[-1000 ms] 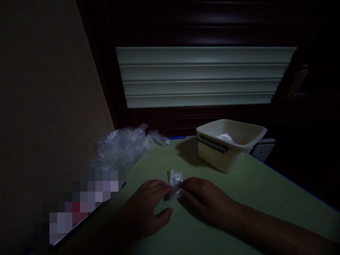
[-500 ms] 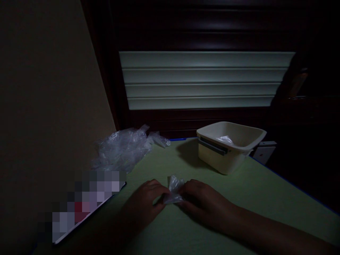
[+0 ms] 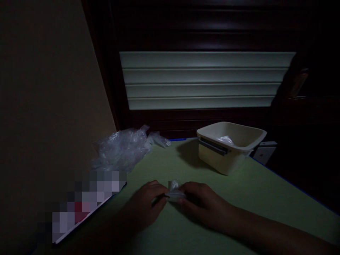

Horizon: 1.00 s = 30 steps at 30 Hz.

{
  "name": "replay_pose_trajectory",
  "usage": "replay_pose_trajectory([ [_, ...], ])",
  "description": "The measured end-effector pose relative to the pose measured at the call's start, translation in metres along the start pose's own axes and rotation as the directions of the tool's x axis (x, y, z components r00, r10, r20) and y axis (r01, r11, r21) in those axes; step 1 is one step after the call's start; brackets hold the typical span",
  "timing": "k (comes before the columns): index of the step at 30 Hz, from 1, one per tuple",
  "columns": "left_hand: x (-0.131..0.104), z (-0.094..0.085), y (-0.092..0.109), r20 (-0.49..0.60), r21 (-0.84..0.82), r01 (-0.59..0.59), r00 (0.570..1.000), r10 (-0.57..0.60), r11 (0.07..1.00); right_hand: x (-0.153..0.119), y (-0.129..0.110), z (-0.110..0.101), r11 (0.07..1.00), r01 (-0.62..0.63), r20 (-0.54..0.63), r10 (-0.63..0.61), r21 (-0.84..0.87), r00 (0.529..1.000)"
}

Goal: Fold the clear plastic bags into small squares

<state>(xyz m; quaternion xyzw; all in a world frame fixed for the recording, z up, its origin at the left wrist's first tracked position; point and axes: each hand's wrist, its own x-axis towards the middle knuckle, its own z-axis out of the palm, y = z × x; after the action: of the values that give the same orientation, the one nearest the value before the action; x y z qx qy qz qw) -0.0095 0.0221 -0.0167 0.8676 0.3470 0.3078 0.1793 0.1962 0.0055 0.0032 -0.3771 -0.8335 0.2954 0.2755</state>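
Between my two hands, just over the green tabletop [image 3: 170, 230], is a small clear plastic bag [image 3: 175, 194], crumpled and partly folded. My left hand [image 3: 148, 200] pinches its left edge between thumb and fingers. On the other side my right hand [image 3: 200, 200] grips the right edge, its fingers curled over the film. Part of the bag hides behind the fingers, and the dim light blurs its folds.
A heap of clear plastic bags [image 3: 122, 148] lies at the back left by the wall. A cream basin [image 3: 215, 159] with a grey handle stands back right, some clear plastic inside. A flat, pixelated item [image 3: 87, 209] lies at left. A white box [image 3: 264, 154] sits beyond the table's edge.
The plastic bag has been pressed lower and flatter, with a straight folded strip showing at its front. My hands have barely moved and keep hold of it.
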Motion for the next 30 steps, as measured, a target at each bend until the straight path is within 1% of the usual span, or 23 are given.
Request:
replay_pose_trajectory([
  [4, -0.001, 0.000, 0.001, 0.010, 0.008, 0.070, 0.998, -0.070, 0.998, 0.001, 0.002, 0.001, 0.997, -0.030, 0.003, 0.030, 0.073, 1.000],
  [8, -0.001, 0.000, 0.002, 0.043, 0.004, 0.104, 0.994, -0.104, 0.995, -0.001, 0.001, 0.003, 0.981, -0.055, 0.013, 0.053, 0.187, 0.999],
  [11, -0.003, 0.001, 0.002, 0.053, 0.020, 0.134, 0.989, -0.135, 0.991, -0.002, 0.003, 0.005, 0.979, -0.045, -0.009, 0.048, 0.197, 0.999],
  [15, -0.004, 0.002, 0.000, 0.023, 0.045, 0.158, 0.987, -0.159, 0.986, -0.001, 0.008, 0.009, 0.975, -0.039, -0.022, 0.045, 0.219, 0.999],
  [20, -0.006, 0.003, -0.002, -0.009, 0.039, 0.160, 0.987, -0.160, 0.986, 0.000, 0.009, 0.010, 0.990, -0.018, -0.036, 0.023, 0.140, 0.999],
  [23, -0.006, 0.003, 0.001, -0.007, 0.120, 0.157, 0.988, -0.157, 0.980, 0.001, 0.006, 0.009, 0.996, -0.013, -0.029, 0.016, 0.089, 0.999],
  [25, -0.005, 0.002, 0.004, -0.001, 0.226, 0.129, 0.991, -0.132, 0.966, 0.002, 0.003, 0.008, 0.999, -0.005, -0.028, 0.006, 0.050, 1.000],
  [27, -0.004, 0.001, 0.006, -0.002, 0.336, 0.101, 0.994, -0.106, 0.936, 0.002, 0.002, 0.007, 1.000, 0.007, -0.024, -0.007, 0.013, 1.000],
  [30, -0.001, -0.002, 0.009, 0.002, 0.456, 0.107, 0.993, -0.122, 0.884, 0.001, 0.000, 0.007, 0.999, 0.014, -0.015, -0.014, -0.033, 1.000],
])
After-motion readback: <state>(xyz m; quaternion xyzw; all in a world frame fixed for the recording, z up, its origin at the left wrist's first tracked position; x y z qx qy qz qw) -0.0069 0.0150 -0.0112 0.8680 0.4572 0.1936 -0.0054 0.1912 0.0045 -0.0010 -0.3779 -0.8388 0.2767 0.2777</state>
